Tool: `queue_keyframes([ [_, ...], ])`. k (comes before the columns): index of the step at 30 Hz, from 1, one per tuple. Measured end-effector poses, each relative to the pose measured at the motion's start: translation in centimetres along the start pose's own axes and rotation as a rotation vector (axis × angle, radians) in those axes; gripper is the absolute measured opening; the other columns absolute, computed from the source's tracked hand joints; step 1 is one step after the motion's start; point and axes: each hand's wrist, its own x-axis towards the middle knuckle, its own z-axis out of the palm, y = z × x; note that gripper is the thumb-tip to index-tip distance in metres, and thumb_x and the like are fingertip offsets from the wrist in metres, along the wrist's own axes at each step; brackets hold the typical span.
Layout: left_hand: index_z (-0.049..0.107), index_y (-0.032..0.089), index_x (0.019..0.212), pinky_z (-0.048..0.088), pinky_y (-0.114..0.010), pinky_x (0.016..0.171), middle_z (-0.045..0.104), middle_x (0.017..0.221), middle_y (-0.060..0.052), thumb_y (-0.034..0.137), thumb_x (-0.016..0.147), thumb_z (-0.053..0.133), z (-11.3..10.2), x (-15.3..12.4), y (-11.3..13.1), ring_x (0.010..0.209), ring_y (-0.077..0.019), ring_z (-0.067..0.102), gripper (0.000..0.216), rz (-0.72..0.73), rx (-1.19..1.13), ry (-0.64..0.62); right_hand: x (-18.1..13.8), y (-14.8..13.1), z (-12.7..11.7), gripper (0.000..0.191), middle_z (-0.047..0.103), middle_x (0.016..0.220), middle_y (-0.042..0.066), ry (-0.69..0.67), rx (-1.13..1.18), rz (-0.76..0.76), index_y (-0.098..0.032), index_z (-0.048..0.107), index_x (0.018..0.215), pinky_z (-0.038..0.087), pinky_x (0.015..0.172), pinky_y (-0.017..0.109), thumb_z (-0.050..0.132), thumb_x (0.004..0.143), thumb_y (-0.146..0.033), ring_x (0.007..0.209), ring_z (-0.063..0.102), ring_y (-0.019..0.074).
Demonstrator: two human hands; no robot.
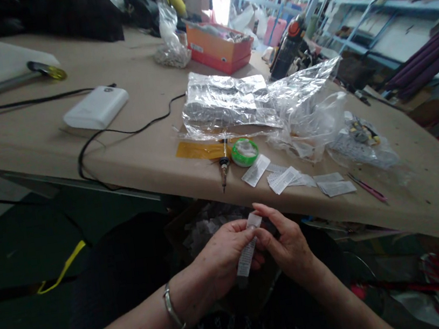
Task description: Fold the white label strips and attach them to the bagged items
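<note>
Lower centre, I see the left hand pinching a flat, printed strip; the right hand curves alongside, though I cannot tell its grip.

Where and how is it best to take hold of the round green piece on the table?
Probably take the round green piece by opposite sides of its rim, coming from above and the table's front edge. It is round and lies near that edge; the pointed tool is close on its left and clear plastic behind, so those sides seem tighter.
</note>
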Motion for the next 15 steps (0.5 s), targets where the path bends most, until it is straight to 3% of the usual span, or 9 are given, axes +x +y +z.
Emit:
queue_keyframes([
  [3,0.057,0.013,0.08,0.04,-0.019,0.047,0.057,0.062,0.001,0.033,0.079,0.057,-0.2,-0.2,0.0,0.047,-0.0071,0.052,0.019,0.048,-0.014,0.021,0.6,0.2,0.5,0.036,0.063,0.094,0.003,0.026,0.279,0.162,-0.022,0.053,0.116,0.047,0.078,0.028,0.057,0.082,-0.031,0.083,0.06,0.0159],
  [7,0.057,0.014,0.087,0.039,-0.019,0.047,0.055,0.06,0.002,0.033,0.08,0.056,-0.4,-0.5,0.2,0.048,-0.0077,0.051,0.021,0.061,0.021,0.086,1.8,0.3,1.3,0.015,0.059,0.071,-0.003,-0.002,0.586,0.317,-0.02,0.059,0.084,0.044,0.062,0.021,0.062,0.079,-0.033,0.063,0.054,0.0091],
  [15,0.058,0.013,0.075,0.037,-0.02,0.05,0.056,0.061,0.001,0.037,0.077,0.059,-1.2,-0.8,0.5,0.05,-0.008,0.049,0.024,0.152,0.093,0.157,3.0,-0.6,2.9,0.016,0.056,0.061,-0.004,0.009,0.569,0.332,-0.017,0.059,0.072,0.04,0.054,0.021,0.064,0.075,-0.032,0.054,0.047,0.0083],
])
